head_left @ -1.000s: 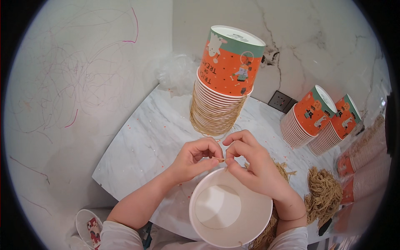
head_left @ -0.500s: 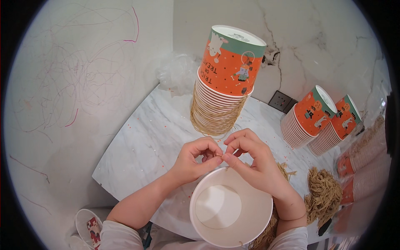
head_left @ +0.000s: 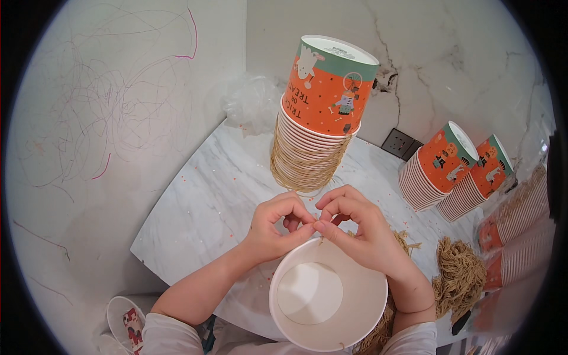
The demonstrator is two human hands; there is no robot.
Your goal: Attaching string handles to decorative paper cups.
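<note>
Just above the far rim of a white paper bucket [head_left: 361,284], my two hands meet with thumbs and forefingers pinched together. My left hand [head_left: 279,223] and my right hand [head_left: 355,225] are closed on a thin tan cord, mostly hidden by the fingers. A short bit of the cord [head_left: 321,240] shows at the bucket's rim, below the fingertips. The bucket stands mouth up, close to my body, with nothing inside. Another tan tuft [head_left: 341,344] shows at its near rim.
Beyond my hands rises a tall upside-down stack of orange and green buckets [head_left: 322,97] with tan cord handles. Two more stacks [head_left: 441,163] stand at right, near a wall socket [head_left: 400,144]. A bundle of tan cords [head_left: 458,275] lies right; a white bin [head_left: 122,319] sits lower left.
My fingertips have drawn slightly closer together over the rim, still pinching. The bucket and the stacks have not moved.
</note>
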